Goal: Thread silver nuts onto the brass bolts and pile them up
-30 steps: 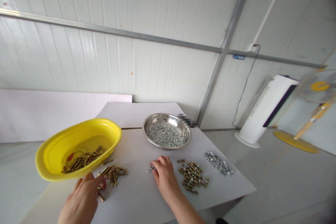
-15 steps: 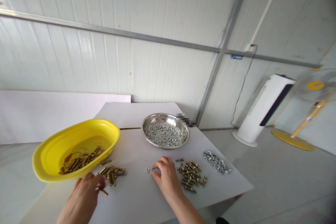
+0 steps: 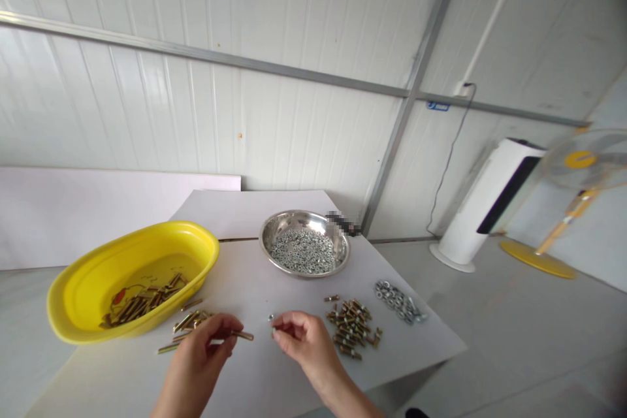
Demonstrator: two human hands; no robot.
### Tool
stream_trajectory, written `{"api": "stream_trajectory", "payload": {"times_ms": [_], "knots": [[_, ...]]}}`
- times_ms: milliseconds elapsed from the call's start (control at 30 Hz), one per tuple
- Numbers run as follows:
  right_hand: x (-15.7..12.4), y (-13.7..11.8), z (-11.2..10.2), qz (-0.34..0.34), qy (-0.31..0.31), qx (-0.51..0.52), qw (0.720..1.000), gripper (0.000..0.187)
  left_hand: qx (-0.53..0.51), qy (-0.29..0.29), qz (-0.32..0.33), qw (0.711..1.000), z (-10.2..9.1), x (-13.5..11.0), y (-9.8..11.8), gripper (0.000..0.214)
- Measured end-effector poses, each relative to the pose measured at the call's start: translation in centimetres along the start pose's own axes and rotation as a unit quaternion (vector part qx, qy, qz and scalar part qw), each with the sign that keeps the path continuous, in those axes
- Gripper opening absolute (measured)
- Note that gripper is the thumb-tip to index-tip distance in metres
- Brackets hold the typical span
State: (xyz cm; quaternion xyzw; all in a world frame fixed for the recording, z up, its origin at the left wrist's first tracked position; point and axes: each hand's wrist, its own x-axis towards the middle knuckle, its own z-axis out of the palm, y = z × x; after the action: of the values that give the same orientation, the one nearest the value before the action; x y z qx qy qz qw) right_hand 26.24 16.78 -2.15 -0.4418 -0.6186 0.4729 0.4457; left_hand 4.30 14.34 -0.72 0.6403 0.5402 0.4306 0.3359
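Observation:
My left hand (image 3: 208, 356) is closed on a brass-coloured bolt (image 3: 243, 335), pinched between thumb and fingertips with its end pointing right. Facing it across a small gap, my right hand (image 3: 306, 339) pinches what looks like a small nut (image 3: 273, 332), mostly covered by the fingertips. Just behind those fingertips, a silver nut (image 3: 270, 318) lies on the table. Loose bolts (image 3: 185, 321) are partly hidden behind my left hand. To the right of my right hand is a pile of bolts with nuts on them (image 3: 350, 326).
A yellow tub (image 3: 61, 297) with more bolts stands at the left. Behind my hands is a steel bowl (image 3: 264, 255) of nuts. Silver washers (image 3: 399, 300) lie near the right edge of the white table (image 3: 245, 385). A tower-shaped appliance (image 3: 482, 209) and a fan (image 3: 553, 235) stand beyond.
My left hand has moved right from the loose bolts, carrying a bolt toward my right hand. My right hand has drawn slightly nearer to me, its fingers pinched. The view has shifted a little.

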Motion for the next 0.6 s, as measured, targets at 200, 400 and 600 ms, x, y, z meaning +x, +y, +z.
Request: {"api": "stream_trajectory", "payload": {"times_ms": [200,400,600], "knots": [[-1.2,-1.4,-0.4,0.072,-0.021,0.24,0.968,0.034,-0.044,-0.003,0.021,0.999,2.6,0.0,1.4,0.013],[-1.3,-1.1,-1.1,0.08,-0.019,0.261,0.962,0.037,-0.027,-0.025,0.031,0.999,4.1,0.1,2.2,0.013],[-1.0,0.4,-2.3,0.007,0.02,0.179,0.984,0.028,-0.032,-0.012,0.022,0.999,5.2,0.2,2.9,0.014]]}}
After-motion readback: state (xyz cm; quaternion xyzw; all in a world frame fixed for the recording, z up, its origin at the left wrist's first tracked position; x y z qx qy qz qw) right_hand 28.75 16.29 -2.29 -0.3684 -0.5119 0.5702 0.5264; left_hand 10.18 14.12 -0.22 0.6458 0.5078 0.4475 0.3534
